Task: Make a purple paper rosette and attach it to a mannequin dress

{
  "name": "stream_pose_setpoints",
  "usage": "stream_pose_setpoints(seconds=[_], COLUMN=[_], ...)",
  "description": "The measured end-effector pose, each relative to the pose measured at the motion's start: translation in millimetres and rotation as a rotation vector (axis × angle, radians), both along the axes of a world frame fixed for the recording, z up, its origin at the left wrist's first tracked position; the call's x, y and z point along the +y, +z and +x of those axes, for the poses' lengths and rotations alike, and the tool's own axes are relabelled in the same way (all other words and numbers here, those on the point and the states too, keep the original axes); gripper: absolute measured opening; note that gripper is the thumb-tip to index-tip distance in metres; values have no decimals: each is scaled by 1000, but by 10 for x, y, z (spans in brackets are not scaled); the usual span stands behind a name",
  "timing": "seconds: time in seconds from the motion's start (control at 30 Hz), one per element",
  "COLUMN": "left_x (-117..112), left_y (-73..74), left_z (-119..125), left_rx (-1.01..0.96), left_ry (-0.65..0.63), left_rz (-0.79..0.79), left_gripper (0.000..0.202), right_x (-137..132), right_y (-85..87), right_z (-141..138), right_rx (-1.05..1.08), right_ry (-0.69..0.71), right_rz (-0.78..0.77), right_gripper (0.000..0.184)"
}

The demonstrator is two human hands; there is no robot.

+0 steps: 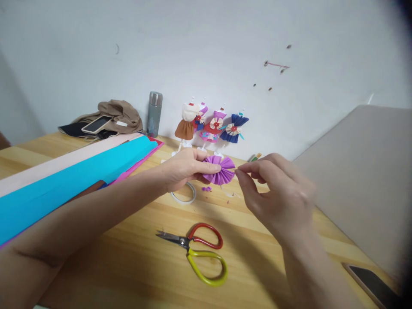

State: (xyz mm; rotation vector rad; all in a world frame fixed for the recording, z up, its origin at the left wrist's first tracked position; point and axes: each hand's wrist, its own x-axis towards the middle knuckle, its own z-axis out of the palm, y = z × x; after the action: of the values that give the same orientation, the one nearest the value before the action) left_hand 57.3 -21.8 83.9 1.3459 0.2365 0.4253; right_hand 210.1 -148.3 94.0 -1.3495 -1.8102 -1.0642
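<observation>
My left hand [183,169] is closed on a purple pleated paper fan [220,169], held a little above the wooden table [135,257]. My right hand [277,193] is just to the fan's right, thumb and forefinger pinched together at its right edge; what they pinch is too small to make out. Small purple paper scraps [207,188] lie on the table below the fan. A roll of white tape [185,194] lies under my left hand.
Scissors [199,251] with red and yellow-green handles lie near the front. Coloured paper rolls [64,176] stretch along the left. Several small paper-dress figures [210,126] stand at the wall beside a grey flask [154,113]. A bag with a phone [106,120] sits back left. A grey board [363,180] and a phone [373,285] lie right.
</observation>
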Motion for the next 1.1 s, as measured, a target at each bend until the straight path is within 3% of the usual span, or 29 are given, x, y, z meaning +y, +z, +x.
stream_pose_setpoints(seconds=[1.1], left_x=[-27], left_y=[1], left_z=[11], left_rx=[15], left_ry=[-21], left_rz=[46], left_gripper=[17], right_x=[-1], right_y=[-25], right_z=[-22], right_rx=[-46], right_ry=[-23], right_rz=[23], right_gripper=[8])
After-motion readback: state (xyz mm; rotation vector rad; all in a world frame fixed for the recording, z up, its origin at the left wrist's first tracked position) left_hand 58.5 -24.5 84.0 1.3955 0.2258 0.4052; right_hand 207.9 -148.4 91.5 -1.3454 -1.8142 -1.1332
